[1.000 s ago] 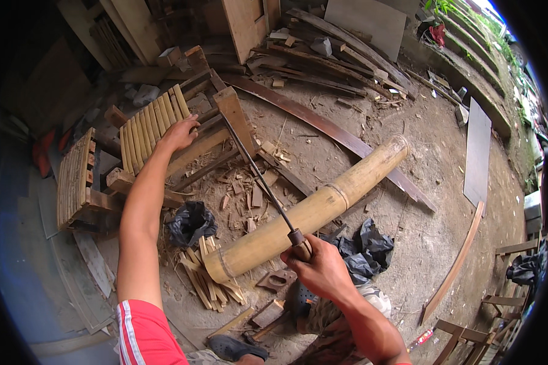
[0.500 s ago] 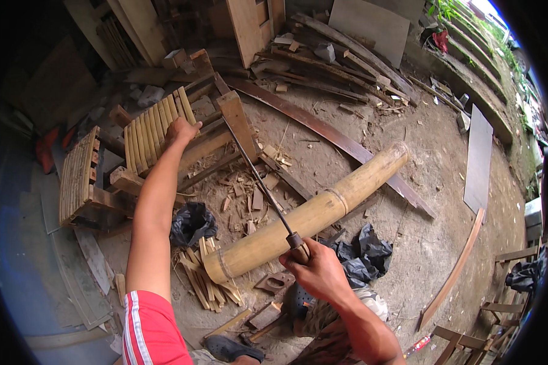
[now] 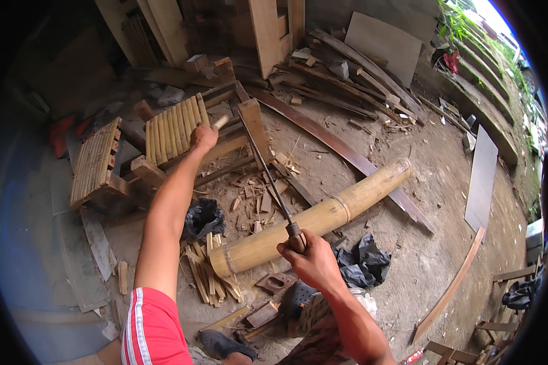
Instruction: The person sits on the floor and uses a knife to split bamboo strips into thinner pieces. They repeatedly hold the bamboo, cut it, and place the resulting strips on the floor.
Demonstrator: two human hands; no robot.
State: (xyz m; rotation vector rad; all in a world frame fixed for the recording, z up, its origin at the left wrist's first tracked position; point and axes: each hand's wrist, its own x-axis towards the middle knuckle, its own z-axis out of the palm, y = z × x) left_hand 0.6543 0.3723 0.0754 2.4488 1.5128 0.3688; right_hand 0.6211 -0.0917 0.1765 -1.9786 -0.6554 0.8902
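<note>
At the wooden frame on the left, my left hand (image 3: 206,137) is closed on a short-looking pale bamboo strip (image 3: 221,121), whose end sticks out past the fingers. Beside it lies a row of bamboo slats (image 3: 173,129) across the frame. My right hand (image 3: 310,258) grips the wooden handle of a long, thin, dark-bladed tool (image 3: 265,161); its blade slants up and away toward the frame's post (image 3: 254,131). Below the blade rests a thick bamboo pole (image 3: 310,220) with ringed joints, lying diagonally on the ground.
Split strips (image 3: 208,277) are piled by the pole's near end, next to a black plastic bag (image 3: 202,219). Another black bag (image 3: 364,261) lies right of my right hand. A long dark board (image 3: 341,146) crosses the ground behind, with scrap timber (image 3: 347,82) beyond.
My left hand has lifted off the slat row and shifted right, a pale strip now showing in it. My right hand still grips the tool. The view has swung slightly left.
</note>
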